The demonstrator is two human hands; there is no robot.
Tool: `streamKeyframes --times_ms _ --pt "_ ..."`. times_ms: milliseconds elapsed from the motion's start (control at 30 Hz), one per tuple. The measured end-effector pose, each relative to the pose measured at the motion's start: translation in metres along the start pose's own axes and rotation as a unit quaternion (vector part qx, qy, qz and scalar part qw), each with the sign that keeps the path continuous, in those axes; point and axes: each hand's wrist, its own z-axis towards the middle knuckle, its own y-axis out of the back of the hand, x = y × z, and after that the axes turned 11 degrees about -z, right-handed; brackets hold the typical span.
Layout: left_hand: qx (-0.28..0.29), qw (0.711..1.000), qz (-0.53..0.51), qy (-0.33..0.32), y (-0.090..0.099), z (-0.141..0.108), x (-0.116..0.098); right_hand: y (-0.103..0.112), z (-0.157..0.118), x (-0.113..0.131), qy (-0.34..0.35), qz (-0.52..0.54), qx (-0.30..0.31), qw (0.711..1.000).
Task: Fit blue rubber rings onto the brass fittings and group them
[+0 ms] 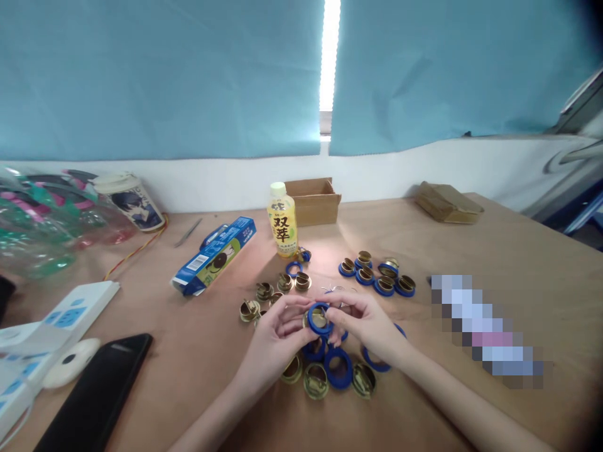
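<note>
- Currently, centre of frame: left hand (pixel 276 333) and right hand (pixel 370 326) share a blue ring (pixel 310 319) with a gold disc (pixel 319 316) inside; each grip narrow, closed on the ring.
- Lower centre: loose blue rings (pixel 338 384), gold round pieces (pixel 316 381).
- Right of centre: gold-and-blue assemblies (pixel 385 287).
- Upper centre: yellow bottle (pixel 282 221), upright on worktop (pixel 471 408); label reads "双萃", smaller print illegible.
- Left of centre: blue box (pixel 214 256), barcode visible, lettering unclear.
</note>
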Motion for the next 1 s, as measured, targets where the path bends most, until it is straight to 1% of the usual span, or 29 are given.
streamKeyframes --times_ms 133,233,333,433,567,700,833,900,1000 --pt "0.052 0.999 -0.003 -0.011 0.002 -0.002 0.001 -0.003 0.0 -0.002 0.024 -0.043 -0.029 0.998" --pt "0.07 0.998 0.002 -0.004 0.002 -0.004 -0.001 -0.004 -0.002 -0.002 0.037 -0.074 -0.05 0.995" --pt "0.068 0.998 -0.009 -0.013 0.001 -0.003 -0.002 -0.004 -0.003 0.001 0.056 -0.14 -0.061 0.987" --pt "0.046 0.999 -0.014 -0.008 -0.001 -0.003 -0.004 -0.004 -0.005 0.004 0.084 -0.226 -0.068 0.968" --pt "0.037 0.999 -0.02 0.012 -0.001 -0.002 -0.006 -0.003 -0.007 0.004 0.081 -0.27 -0.06 0.957" --pt "0.039 0.998 -0.047 0.013 0.002 -0.001 -0.006 -0.003 -0.008 0.001 0.068 -0.27 -0.025 0.96" --pt "0.027 0.998 -0.048 0.016 0.002 -0.001 -0.008 -0.005 -0.009 -0.002 0.045 -0.22 0.026 0.974" --pt "0.021 0.998 -0.048 0.021 0.0 -0.002 -0.01 -0.007 -0.01 -0.003 0.041 -0.198 0.028 0.979" --pt "0.02 0.999 -0.046 0.021 -0.001 -0.002 -0.01 -0.009 -0.01 -0.004 0.047 -0.189 0.011 0.981"
